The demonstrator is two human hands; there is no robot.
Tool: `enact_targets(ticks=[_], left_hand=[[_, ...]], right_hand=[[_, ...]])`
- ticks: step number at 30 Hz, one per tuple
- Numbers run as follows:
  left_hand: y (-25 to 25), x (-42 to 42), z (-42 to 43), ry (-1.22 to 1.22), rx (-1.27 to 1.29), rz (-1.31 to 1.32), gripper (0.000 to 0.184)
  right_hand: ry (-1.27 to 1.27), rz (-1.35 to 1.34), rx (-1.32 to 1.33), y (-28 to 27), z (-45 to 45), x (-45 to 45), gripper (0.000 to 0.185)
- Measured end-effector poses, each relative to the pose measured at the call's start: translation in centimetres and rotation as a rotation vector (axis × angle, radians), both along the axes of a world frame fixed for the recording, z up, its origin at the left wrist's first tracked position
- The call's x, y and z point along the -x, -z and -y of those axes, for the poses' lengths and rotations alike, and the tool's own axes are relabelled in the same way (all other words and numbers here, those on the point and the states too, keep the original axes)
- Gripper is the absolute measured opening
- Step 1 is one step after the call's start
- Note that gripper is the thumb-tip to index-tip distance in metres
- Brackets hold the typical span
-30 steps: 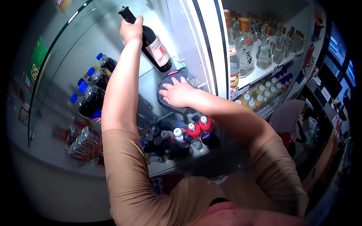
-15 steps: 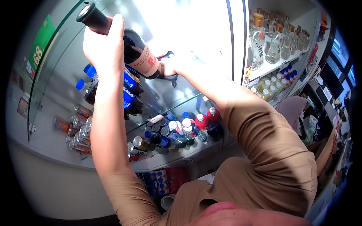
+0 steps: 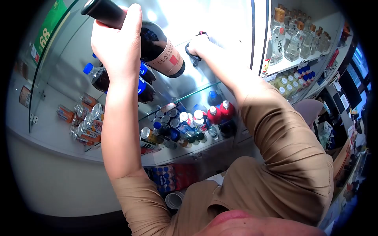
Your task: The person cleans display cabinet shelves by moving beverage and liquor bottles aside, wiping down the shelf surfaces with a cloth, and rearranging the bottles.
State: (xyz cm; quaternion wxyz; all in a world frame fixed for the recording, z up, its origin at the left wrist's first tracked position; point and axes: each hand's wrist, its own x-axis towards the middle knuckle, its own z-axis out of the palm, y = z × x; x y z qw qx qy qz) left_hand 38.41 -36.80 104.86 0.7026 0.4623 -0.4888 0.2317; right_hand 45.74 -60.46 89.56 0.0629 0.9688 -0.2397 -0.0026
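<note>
Since half a second before, the right hand (image 3: 199, 46) had moved off from the foot of the bottle (image 3: 163, 57), and a gap showed between them. Far left, cola (image 3: 99, 80) stood by the left wrist. Next came the left hand (image 3: 118, 43), curled round the bottle's neck, so it was the nearer hand. From there the bottle slanted down to the right, over the shelf (image 3: 193, 83), its foot a bit below and left of the right hand. That hand was at a dark cloth (image 3: 193, 57); bright light hid its fingers, so I could not tell how open it was.
</note>
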Motion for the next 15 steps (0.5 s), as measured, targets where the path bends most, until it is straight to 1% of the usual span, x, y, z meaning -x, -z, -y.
enact_targets(ticks=[3,4,10,12,15], left_hand=[[-0.4,0.1,-0.4,-0.024,-0.020,0.029,0.019],[-0.5,0.4,-0.6,-0.077,-0.032,0.044,0.018],[-1.2,1.1,-1.3,-0.054,-0.034,0.044,0.019],[-1.0,1.2,-1.4,-0.061,-0.048,0.040,0.019],[-1.0,1.3,-1.7,-0.093,-0.074,0.021,0.019]], right_hand=[[0.008,0.041,-0.029,0.6,-0.9,1.8,0.034],[0.009,0.061,-0.043,0.7,-1.2,2.5,0.034],[0.004,0.275,-0.117,1.2,-5.2,9.0,0.035],[-0.051,0.358,-0.099,1.2,-6.9,12.6,0.035],[-0.261,0.488,-0.006,1.6,-8.8,19.8,0.031]])
